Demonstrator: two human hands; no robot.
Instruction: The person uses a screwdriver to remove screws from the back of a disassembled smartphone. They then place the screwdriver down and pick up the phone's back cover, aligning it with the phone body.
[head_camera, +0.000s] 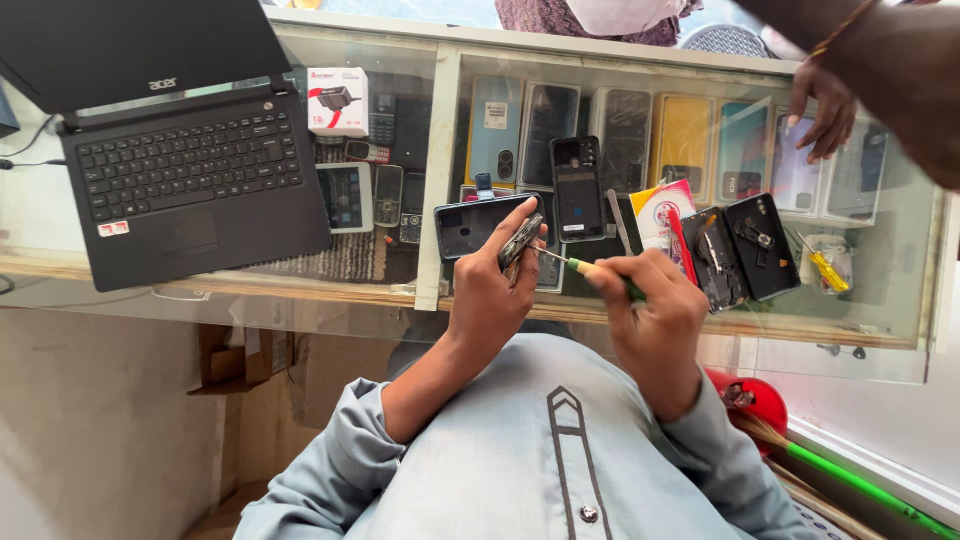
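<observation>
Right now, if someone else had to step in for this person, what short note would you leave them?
Left hand: holds a small phone part up off the glass counter.
Right hand: grips a green-handled screwdriver, tip against that part.
Nearby: a dark phone back cover behind the left hand, an opened phone to the right, a yellow screwdriver beyond it, a black laptop at far left.
Another person's hand rests on the counter's far side.
Done: phones opened. Left: work on the held part.

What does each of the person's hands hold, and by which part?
The left hand grips a dark phone part by its lower end. The right hand holds a small screwdriver by its green handle, tip toward the part.
</observation>
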